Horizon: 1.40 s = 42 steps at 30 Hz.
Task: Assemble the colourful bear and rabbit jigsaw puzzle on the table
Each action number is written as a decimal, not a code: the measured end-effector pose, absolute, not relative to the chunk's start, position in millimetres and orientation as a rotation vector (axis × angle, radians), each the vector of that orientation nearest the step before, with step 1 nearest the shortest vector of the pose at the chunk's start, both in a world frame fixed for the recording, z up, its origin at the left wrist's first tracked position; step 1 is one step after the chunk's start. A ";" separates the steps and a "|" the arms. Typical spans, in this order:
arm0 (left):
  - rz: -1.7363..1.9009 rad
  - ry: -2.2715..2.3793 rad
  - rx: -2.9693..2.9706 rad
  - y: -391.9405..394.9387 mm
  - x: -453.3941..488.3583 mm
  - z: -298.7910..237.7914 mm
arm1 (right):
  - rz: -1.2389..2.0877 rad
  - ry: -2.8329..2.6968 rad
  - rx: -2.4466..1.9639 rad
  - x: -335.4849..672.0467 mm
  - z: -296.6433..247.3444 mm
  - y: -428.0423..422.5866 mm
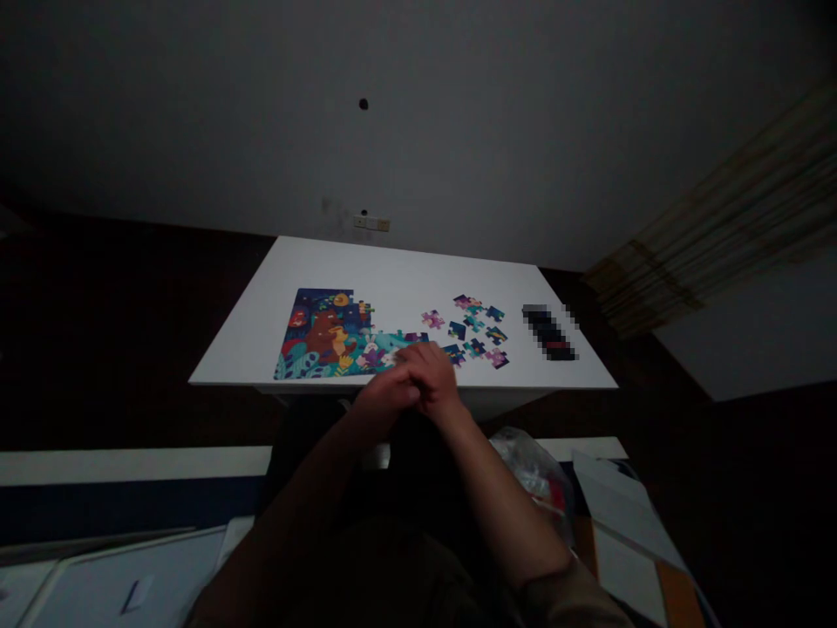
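Observation:
A partly assembled colourful jigsaw puzzle (325,335) lies on the left half of a small white table (392,279). Several loose puzzle pieces (474,330) are scattered to its right. My left hand (383,399) and my right hand (432,375) are pressed together at the table's near edge, just in front of the puzzle's right end. Both have their fingers curled closed. Whether a piece sits between them is hidden by the dim light and the fingers.
A dark blurred-out object (549,331) rests at the table's right side. A grey wall (418,131) with a socket plate (371,223) stands behind. A clear plastic bag (536,475) and white sheets (98,584) lie near my lap. Striped fabric (725,227) hangs at right.

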<state>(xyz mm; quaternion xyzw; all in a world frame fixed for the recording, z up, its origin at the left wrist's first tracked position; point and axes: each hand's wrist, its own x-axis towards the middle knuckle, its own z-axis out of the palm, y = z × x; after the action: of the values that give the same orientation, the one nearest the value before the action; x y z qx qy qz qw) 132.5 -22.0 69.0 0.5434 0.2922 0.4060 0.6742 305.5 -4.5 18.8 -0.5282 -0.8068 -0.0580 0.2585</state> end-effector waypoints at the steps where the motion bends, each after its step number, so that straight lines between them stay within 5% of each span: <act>1: 0.894 0.668 1.334 -18.2 116.0 69.2 | -0.150 -2.057 -1.494 326.8 21.9 -1.5; 10: 0.907 1.525 2.366 26.0 52.2 34.5 | -0.087 -1.857 -1.973 426.3 40.6 40.4; 25: 0.722 1.619 2.470 22.9 60.7 19.9 | 0.149 -1.963 -2.140 431.3 45.3 73.2; 42: 0.734 1.601 2.468 19.7 60.2 18.7 | 0.617 -1.662 -1.499 371.6 42.1 110.3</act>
<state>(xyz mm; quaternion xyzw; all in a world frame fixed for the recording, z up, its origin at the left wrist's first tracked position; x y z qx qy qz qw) 60.2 19.7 18.7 0.8127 0.5273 0.2417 0.0546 371.6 110.3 42.1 -0.5922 -0.6565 0.2439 0.3984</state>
